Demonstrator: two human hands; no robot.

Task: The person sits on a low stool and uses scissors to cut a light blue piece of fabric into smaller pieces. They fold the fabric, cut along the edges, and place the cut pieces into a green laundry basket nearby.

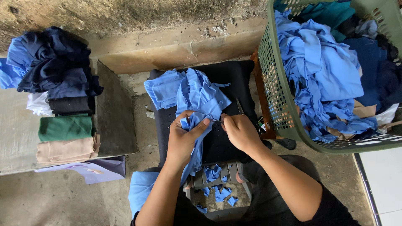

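A light blue cloth piece [192, 94] lies spread over a black cushion [232, 75] in front of me. My left hand [183, 136] pinches its lower edge, and a strip of the cloth hangs down past my wrist. My right hand [239, 132] grips scissors [239, 107], whose blades stick up beside the cloth; the tips meet the fabric between my two hands. Small blue scraps [217, 190] lie below on a grey plastic crate [232, 211] between my knees.
A green perforated laundry basket [272, 92] at right holds blue and navy cloth [326, 71]. At left, a concrete ledge [16, 125] carries a stack of folded navy, black, green and beige fabric [63, 100]. A pale purple sheet [94, 169] lies below it.
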